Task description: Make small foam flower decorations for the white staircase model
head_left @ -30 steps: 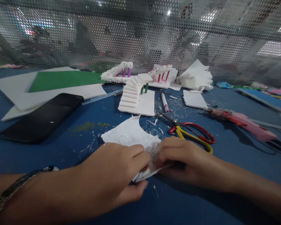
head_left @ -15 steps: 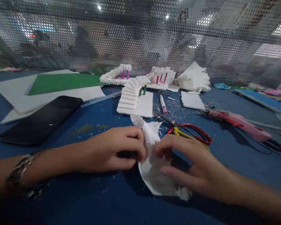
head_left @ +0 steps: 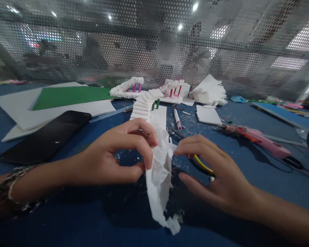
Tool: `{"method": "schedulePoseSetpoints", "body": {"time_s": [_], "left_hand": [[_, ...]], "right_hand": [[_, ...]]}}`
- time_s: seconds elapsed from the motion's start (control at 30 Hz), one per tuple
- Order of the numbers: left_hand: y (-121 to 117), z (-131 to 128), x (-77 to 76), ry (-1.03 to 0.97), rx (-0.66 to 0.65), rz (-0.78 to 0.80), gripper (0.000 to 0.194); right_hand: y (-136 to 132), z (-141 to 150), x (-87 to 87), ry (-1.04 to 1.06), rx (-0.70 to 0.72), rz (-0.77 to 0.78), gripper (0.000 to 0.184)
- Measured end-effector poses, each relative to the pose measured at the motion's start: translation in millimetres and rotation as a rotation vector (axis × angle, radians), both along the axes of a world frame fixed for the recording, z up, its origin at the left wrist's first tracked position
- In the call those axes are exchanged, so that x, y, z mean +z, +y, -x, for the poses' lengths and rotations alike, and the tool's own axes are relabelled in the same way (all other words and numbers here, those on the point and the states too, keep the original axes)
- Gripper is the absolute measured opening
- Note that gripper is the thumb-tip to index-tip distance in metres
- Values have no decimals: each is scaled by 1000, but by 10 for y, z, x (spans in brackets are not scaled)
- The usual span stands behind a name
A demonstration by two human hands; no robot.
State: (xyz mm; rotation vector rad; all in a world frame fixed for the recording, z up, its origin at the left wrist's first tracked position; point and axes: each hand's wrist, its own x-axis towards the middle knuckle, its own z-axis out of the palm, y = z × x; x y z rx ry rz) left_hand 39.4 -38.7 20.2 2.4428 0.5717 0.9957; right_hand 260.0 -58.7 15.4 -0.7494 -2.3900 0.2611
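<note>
A crumpled white tissue (head_left: 160, 171) hangs upright between my two hands, with its torn lower end over the blue table. My left hand (head_left: 118, 154) pinches the tissue's left edge, thumb and fingertips close together. My right hand (head_left: 213, 171) is on the other side, thumb spread well away from the fingers; its fingertips are at the tissue's right edge, and I cannot tell how firmly they touch. Behind the right hand lie scissors (head_left: 202, 166) with a yellow and red handle, mostly hidden. A small white staircase model (head_left: 141, 109) stands just beyond the tissue.
A black phone (head_left: 48, 135) and a green sheet (head_left: 72, 97) on white boards lie left. At the back are a white-pebbled model (head_left: 126, 87), a red-posted model (head_left: 173, 91) and stacked tissues (head_left: 208, 90). A marker (head_left: 177, 119) and a pink glue gun (head_left: 260, 139) lie right.
The tissue has been lifted and drawn into a narrower, more upright strip. My left hand has shifted a little left and up. The right hand's fingers have moved back to the tissue's edge.
</note>
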Motion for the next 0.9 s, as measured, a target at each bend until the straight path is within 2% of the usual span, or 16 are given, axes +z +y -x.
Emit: {"method": "schedulePoseSetpoints", "body": {"time_s": [0.07,0.13,0.2,0.27,0.3,0.4,0.5,0.57,0.67,0.77,0.9], "left_hand": [[-28,5,32,17,-31,31,23],[-60,3,49,-6,-48,100,25],[-87,-3,53,-78,-62,200,25],[-104,-10,54,-155,-80,297,25],[-108,-12,55,-189,-85,327,25],[-108,-6,63,-200,-78,328,26],[-95,8,50,-30,-113,376,28],[-72,7,10,152,-127,426,28],[-17,-8,-91,364,-84,327,25],[40,-17,-179,430,-78,223,20],[79,1,-214,417,-124,195,31]], "right_hand": [[24,0,62,-7,-12,-109,34],[54,21,150,-35,8,-140,42],[89,59,261,-81,30,-72,50],[132,104,379,-132,45,74,53],[156,124,434,-143,57,153,50],[231,165,542,-194,67,377,22],[298,172,516,-267,64,550,9],[336,175,432,-365,37,518,9],[386,199,277,-490,-45,307,8],[427,224,157,-502,-88,212,8],[411,191,43,-460,-118,104,11]]}}
